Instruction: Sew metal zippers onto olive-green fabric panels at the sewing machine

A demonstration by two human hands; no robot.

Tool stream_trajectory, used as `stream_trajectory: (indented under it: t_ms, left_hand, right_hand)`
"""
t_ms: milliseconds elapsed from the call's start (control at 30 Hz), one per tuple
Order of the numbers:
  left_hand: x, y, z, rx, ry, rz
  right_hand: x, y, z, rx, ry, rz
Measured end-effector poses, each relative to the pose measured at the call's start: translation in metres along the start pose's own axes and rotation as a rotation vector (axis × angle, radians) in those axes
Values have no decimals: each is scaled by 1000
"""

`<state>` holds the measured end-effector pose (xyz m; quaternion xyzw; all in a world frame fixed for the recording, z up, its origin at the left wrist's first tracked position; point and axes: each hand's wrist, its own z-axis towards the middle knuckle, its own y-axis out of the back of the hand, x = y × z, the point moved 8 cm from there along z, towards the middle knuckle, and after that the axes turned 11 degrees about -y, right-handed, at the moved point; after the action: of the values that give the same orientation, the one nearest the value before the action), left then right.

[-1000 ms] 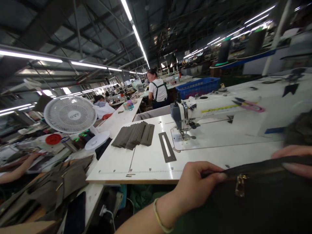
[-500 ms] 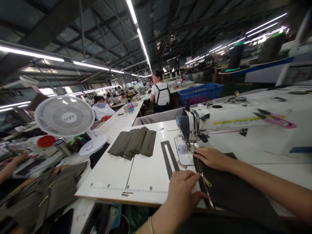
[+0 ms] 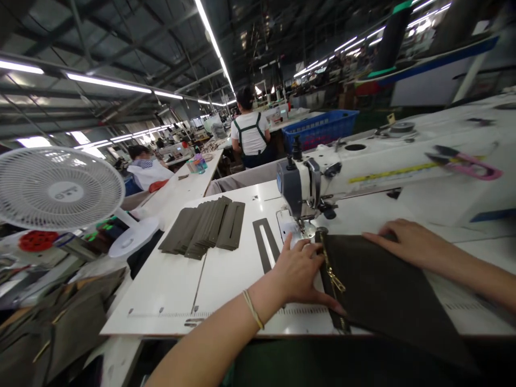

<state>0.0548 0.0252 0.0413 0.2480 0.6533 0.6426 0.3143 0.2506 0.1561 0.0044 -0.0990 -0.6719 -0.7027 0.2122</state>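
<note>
A dark olive-brown fabric panel [image 3: 374, 274] lies on the sewing machine table, its top left corner by the presser foot. Along its left side runs a gold zipper with a metal pull [image 3: 335, 280]. My left hand [image 3: 300, 271] lies with spread fingers over the panel's left edge, fingertips just below the sewing machine head [image 3: 302, 188] and thumb near the zipper's lower end. At the panel's upper right edge rests my right hand [image 3: 407, 244], thumb stretched left over the fabric, its other fingers bent and partly hidden. A slotted strip [image 3: 264, 244] lies left of the needle area.
A stack of olive pieces [image 3: 201, 226] sits on the table's left. Beyond it stands a white fan [image 3: 64, 188]. Pink-handled scissors [image 3: 467, 164] lie on the machine arm. A blue basket [image 3: 322, 129] and a person in white [image 3: 250, 131] are behind. More fabric pieces [image 3: 80, 328] lie lower left.
My right hand has drawn back right from the needle area to the panel's upper right edge. My left hand has moved up along the left edge, fingers spread. The view has shifted right.
</note>
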Motion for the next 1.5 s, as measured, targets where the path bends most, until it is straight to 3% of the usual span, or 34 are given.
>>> stream_trajectory:
  t_ms: [233,500,733,867,1133,1333,1433,1500]
  left_hand:
    - [5,-7,4,10,45,-31]
    - [5,-7,2,81,115,-8]
    - [10,-10,-5,63,157,-73]
    - [17,-9,-10,33,173,-85]
    - [18,-10,-10,137,183,-67]
    - [17,-14,-7,189,197,-70]
    - [17,-16,-7,198,199,-83]
    - [17,-16,-8,190,200,-76]
  right_hand:
    - [-28,6,-9,-28,-230,68]
    - [-22,-1,-21,-30,-246,-7]
    - [-10,-2,-3,25,-254,-28]
    - [9,-3,1,100,-204,10]
    - [32,4,-22,-136,-127,-230]
    - [54,8,-36,-259,20,-354]
    - [81,-2,-80,-362,379,-269]
    - [85,-18,-114,-343,613,-176]
